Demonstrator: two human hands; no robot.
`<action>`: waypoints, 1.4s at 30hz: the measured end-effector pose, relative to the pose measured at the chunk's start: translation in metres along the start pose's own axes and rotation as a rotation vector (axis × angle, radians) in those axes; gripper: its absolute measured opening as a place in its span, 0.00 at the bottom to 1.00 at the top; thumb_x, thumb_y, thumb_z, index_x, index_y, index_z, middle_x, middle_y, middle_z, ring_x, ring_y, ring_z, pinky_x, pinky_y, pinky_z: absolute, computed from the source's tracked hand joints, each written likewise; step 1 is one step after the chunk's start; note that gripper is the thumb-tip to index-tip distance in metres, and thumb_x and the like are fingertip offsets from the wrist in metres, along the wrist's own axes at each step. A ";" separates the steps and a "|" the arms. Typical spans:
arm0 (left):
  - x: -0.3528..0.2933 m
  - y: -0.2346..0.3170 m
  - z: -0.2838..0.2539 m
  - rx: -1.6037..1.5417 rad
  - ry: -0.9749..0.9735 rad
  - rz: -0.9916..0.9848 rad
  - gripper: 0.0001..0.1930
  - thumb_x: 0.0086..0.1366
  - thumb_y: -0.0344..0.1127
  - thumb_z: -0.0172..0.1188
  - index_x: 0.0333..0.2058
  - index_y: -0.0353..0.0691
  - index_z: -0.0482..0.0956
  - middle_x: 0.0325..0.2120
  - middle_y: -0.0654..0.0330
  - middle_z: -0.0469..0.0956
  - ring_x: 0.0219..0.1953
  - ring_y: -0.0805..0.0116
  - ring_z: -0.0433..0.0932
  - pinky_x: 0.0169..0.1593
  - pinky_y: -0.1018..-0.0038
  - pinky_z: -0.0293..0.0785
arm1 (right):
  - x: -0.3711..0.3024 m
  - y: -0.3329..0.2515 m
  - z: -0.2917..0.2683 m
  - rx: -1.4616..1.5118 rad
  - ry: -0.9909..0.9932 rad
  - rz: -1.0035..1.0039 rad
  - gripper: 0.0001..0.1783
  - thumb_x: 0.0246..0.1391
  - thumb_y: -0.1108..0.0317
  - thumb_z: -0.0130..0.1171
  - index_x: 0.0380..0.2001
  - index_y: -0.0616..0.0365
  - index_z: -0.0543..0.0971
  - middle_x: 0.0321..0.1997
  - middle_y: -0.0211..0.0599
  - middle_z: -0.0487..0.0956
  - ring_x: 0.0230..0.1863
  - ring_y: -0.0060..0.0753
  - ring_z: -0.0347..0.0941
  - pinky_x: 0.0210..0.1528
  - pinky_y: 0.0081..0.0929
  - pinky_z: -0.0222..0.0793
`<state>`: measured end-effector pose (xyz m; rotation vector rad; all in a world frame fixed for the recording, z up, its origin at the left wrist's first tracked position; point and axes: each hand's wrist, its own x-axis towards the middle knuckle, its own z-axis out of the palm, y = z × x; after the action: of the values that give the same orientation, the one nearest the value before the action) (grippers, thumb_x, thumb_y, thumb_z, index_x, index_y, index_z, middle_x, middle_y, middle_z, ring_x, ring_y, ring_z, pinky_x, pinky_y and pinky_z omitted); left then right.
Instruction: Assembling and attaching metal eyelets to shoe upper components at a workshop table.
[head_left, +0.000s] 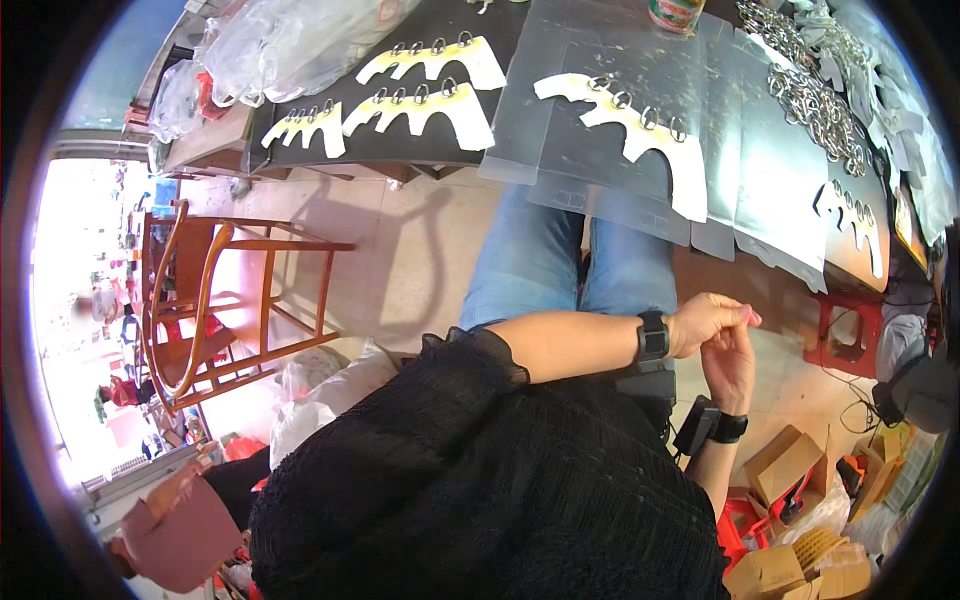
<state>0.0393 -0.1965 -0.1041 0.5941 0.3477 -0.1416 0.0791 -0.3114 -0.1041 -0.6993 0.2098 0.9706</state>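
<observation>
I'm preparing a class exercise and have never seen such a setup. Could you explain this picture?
There is no machine, just a person's bare hands. The picture comes from a wide fisheye camera on the person's head, looking down, so straight edges bend near the rim. The left hand and right hand, each with a black band at the wrist, are close together; whether they hold anything small, I cannot tell. Ahead is a dark table, partly covered by clear plastic sheeting. On it lie white-and-yellow scalloped flat pieces with silver metal rings and a heap of silver metal links.
</observation>
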 end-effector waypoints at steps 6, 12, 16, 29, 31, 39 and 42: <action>-0.001 -0.006 0.004 -0.050 -0.043 -0.014 0.13 0.62 0.41 0.51 0.32 0.37 0.76 0.27 0.64 0.75 0.26 0.80 0.69 0.30 0.84 0.66 | -0.007 -0.002 -0.007 -0.025 -0.043 -0.015 0.10 0.56 0.61 0.49 0.39 0.49 0.70 0.41 0.23 0.71 0.42 0.19 0.64 0.48 0.21 0.58; 0.005 -0.009 0.002 0.002 -0.022 -0.032 0.14 0.62 0.42 0.50 0.23 0.39 0.73 0.23 0.65 0.72 0.25 0.79 0.67 0.30 0.82 0.64 | -0.011 0.002 -0.002 -0.186 -0.044 0.022 0.10 0.55 0.61 0.51 0.39 0.49 0.68 0.44 0.25 0.69 0.48 0.22 0.63 0.53 0.25 0.55; -0.002 -0.004 0.008 0.085 0.186 -0.031 0.16 0.62 0.45 0.49 0.24 0.38 0.72 0.20 0.65 0.69 0.22 0.78 0.66 0.26 0.80 0.65 | -0.002 0.009 -0.015 -0.020 -0.096 0.028 0.11 0.55 0.62 0.51 0.41 0.49 0.69 0.44 0.27 0.71 0.47 0.24 0.65 0.51 0.25 0.59; 0.016 -0.006 -0.009 0.259 0.371 0.167 0.13 0.63 0.39 0.44 0.26 0.35 0.69 0.12 0.60 0.68 0.14 0.72 0.67 0.18 0.74 0.64 | -0.016 0.034 0.039 -0.378 0.089 -0.175 0.19 0.58 0.66 0.44 0.50 0.64 0.65 0.48 0.33 0.70 0.49 0.24 0.64 0.51 0.20 0.58; 0.016 0.002 -0.008 0.180 0.380 0.063 0.13 0.63 0.39 0.44 0.26 0.35 0.69 0.12 0.60 0.67 0.13 0.72 0.66 0.18 0.75 0.64 | -0.022 0.030 0.044 -0.520 0.094 -0.168 0.19 0.58 0.66 0.45 0.49 0.66 0.65 0.47 0.33 0.70 0.49 0.24 0.65 0.50 0.20 0.59; 0.010 0.015 -0.021 -0.094 0.284 -0.129 0.18 0.67 0.45 0.37 0.32 0.36 0.68 0.20 0.61 0.71 0.23 0.70 0.71 0.34 0.72 0.70 | -0.011 0.021 0.029 -0.959 0.315 -0.542 0.15 0.59 0.66 0.42 0.44 0.65 0.68 0.43 0.36 0.72 0.43 0.23 0.68 0.47 0.20 0.63; 0.000 0.009 0.000 -0.272 0.120 -0.141 0.18 0.67 0.44 0.36 0.33 0.35 0.68 0.30 0.56 0.74 0.33 0.67 0.74 0.41 0.70 0.71 | -0.004 0.015 0.027 -0.714 0.250 -0.499 0.17 0.61 0.62 0.39 0.42 0.65 0.69 0.42 0.39 0.73 0.42 0.25 0.69 0.44 0.21 0.65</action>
<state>0.0418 -0.1897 -0.0993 0.3094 0.5167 -0.1913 0.0611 -0.2918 -0.0885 -1.4518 -0.1080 0.4555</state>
